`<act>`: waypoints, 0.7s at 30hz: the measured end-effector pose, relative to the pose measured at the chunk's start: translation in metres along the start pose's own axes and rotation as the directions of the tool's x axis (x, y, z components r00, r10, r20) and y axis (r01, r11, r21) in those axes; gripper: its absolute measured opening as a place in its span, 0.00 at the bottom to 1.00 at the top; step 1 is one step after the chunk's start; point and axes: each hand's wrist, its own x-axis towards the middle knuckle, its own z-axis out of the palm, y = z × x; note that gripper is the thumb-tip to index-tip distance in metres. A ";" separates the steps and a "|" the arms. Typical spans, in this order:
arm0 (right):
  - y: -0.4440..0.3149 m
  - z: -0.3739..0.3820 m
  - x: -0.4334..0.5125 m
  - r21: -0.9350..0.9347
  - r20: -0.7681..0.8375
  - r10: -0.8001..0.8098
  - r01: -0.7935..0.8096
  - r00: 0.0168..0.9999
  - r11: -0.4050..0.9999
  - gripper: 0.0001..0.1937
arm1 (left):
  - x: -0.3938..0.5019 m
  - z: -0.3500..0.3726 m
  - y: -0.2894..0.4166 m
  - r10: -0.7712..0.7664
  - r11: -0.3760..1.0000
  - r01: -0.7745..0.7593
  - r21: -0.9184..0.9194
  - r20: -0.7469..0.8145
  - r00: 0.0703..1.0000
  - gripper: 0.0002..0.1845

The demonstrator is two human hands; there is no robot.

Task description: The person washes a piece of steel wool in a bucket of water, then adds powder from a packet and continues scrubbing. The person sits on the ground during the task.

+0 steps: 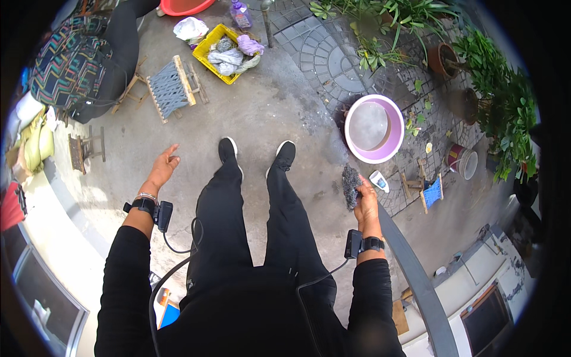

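Note:
My right hand [366, 201] is closed on a grey, fuzzy scouring pad or cloth [351, 186], held upright beside a grey metal post [415, 276]. My left hand [164, 166] hangs over the concrete with its fingers apart and nothing in it. Beyond my right hand stands a pink plastic tub [397, 142] with cloudy water in it. A white bottle or container with a dark label [379, 181] lies on the ground between the tub and my right hand.
A yellow basket [203, 50] of cloths, a purple bottle [241, 14] and a red basin [186, 6] are ahead. Folding stools with woven seats [169, 91] [432, 193] stand on both sides. Another person [84, 67] is at upper left. Potted plants [441, 60] and a bucket [467, 163] line the right.

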 end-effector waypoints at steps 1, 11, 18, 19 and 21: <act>0.003 0.006 0.004 0.019 -0.017 0.001 -0.001 1.000 1.000 0.24 | 0.033 -0.013 0.003 0.010 1.000 -0.011 0.020 0.009 1.000 0.28; 0.058 0.061 0.027 0.185 -0.333 0.061 0.002 0.941 0.983 0.28 | 0.363 -0.100 0.032 0.249 0.913 -0.215 0.347 -0.057 0.967 0.39; 0.104 0.129 0.045 0.316 -0.336 0.122 -0.010 0.934 0.949 0.25 | 0.537 -0.138 0.021 0.475 0.734 -0.369 0.570 -0.042 0.879 0.45; 0.109 0.135 0.047 0.318 -0.356 0.143 -0.024 0.923 0.948 0.25 | 0.560 -0.143 0.014 0.423 0.772 -0.324 0.548 -0.062 0.904 0.45; 0.116 0.143 0.051 0.348 -0.314 0.143 -0.026 0.939 0.937 0.25 | 0.601 -0.156 -0.003 0.228 0.919 -0.216 0.330 0.000 0.974 0.44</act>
